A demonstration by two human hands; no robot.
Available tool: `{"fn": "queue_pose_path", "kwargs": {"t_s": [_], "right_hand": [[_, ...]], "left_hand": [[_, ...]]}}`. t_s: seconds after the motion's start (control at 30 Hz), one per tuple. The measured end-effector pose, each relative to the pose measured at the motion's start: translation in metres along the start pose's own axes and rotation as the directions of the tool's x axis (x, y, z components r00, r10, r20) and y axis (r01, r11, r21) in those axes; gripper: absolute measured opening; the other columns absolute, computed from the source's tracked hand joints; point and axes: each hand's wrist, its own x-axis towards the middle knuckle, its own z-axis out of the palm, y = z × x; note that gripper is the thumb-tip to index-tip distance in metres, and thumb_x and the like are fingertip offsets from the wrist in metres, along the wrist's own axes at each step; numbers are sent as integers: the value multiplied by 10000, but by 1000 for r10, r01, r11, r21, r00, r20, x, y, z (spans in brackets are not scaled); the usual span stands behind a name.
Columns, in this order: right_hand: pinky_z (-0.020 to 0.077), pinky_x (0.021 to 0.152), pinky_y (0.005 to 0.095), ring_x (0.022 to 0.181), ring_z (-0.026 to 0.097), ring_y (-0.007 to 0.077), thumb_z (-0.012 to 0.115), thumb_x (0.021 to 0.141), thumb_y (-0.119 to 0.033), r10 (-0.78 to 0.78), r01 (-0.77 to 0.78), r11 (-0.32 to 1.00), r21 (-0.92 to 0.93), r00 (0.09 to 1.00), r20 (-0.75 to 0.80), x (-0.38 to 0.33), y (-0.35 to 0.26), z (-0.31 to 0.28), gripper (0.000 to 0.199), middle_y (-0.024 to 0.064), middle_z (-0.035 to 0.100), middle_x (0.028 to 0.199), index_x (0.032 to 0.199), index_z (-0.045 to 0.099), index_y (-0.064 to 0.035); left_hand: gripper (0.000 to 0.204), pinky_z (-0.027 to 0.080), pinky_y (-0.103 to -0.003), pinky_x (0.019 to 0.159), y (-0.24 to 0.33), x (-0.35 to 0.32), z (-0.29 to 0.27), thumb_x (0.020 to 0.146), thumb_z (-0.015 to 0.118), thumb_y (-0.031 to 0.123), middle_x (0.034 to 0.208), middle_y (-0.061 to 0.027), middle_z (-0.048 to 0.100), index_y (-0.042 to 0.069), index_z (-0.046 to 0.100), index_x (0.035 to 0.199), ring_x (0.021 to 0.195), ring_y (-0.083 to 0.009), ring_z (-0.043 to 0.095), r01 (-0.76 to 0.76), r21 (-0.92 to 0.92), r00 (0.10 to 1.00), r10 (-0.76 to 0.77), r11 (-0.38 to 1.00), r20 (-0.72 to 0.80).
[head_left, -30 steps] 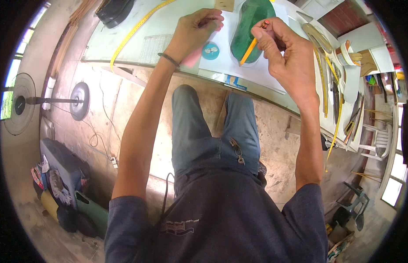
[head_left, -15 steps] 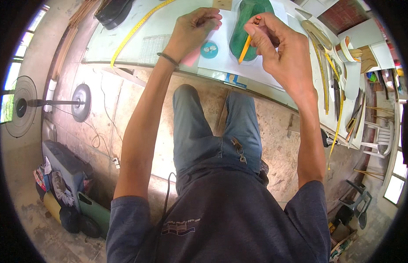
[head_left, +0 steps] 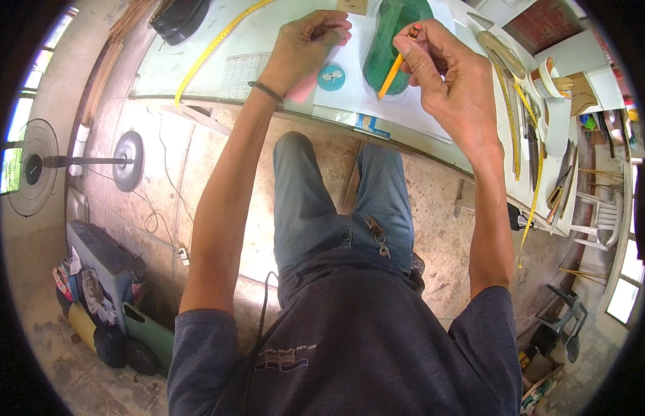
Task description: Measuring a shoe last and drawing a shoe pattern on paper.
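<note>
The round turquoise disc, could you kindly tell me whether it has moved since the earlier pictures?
No; judged against the front edge of the table, the round turquoise disc lies in the same place.

Pencil (head_left: pixel 392 76), right hand (head_left: pixel 453 78) — shifted right just now

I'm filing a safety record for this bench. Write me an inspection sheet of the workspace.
Surface: pale table bearing white paper.
Job's things: yellow pencil; green sole-shaped piece over the paper.
Clutter: measuring tape, teal disc, black shoe-like object; assorted tools at right.
Hands: right hand holds the pencil, tip by the green piece; left hand curled, contents unclear.
Cables: thin cable on the floor at left.
Surroundings: standing fan left, white chair right.
</note>
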Motion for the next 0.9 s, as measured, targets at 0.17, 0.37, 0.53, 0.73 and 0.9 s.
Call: {"fn": "queue_pose_path", "kwargs": {"t_s": [0.17, 0.37, 0.53, 0.73, 0.9], "right_hand": [[473, 630, 227, 669, 550, 61, 652, 1006, -189, 80, -80, 996, -39, 997, 2, -4, -9, -2, 187, 17, 633, 746, 1053, 678, -10], [495, 591, 310, 613, 651, 181, 677, 964, -152, 51, -52, 995, -90, 999, -18, -3, 2, -4, 132, 121, 654, 720, 1011, 654, -30], [508, 626, 283, 650, 654, 154, 681, 946, -109, 82, -82, 994, -66, 997, 4, -3, -4, -8, 92, 106, 659, 737, 993, 673, -30], [550, 643, 320, 697, 681, 215, 714, 905, -64, 21, -17, 998, -63, 998, 63, -6, -13, -17, 88, 113, 687, 819, 987, 694, -39], [554, 612, 353, 728, 668, 264, 739, 863, -32, -36, 38, 999, -12, 985, 169, -14, -17, -21, 156, 108, 682, 892, 1010, 687, -37]], "left_hand": [[254, 566, -263, 891, 1, 0, 1, 948, 633, 52, 1069, -90, 733, -29, 656, 1188, 982, -148, 711, -1, -43, 1000, 1, 999, 4], [258, 562, -262, 874, 1, 0, 0, 941, 628, 40, 1068, -88, 733, -39, 653, 1185, 974, -138, 704, 18, -78, 1000, -17, 997, 9], [266, 540, -269, 948, 7, -1, 1, 975, 617, 5, 1105, -68, 710, -37, 628, 1238, 998, -144, 680, 65, -1, 997, -65, 998, 39], [302, 569, -273, 783, 54, 26, -4, 917, 673, 26, 1037, -101, 722, 23, 654, 1219, 926, -141, 692, 51, 465, 994, -89, 884, 60], [489, 552, -430, 769, 13, 58, 9, 801, 793, 263, 1194, -142, 617, 37, 618, 1197, 953, -327, 651, -85, 743, 985, 169, 664, -37]]}}
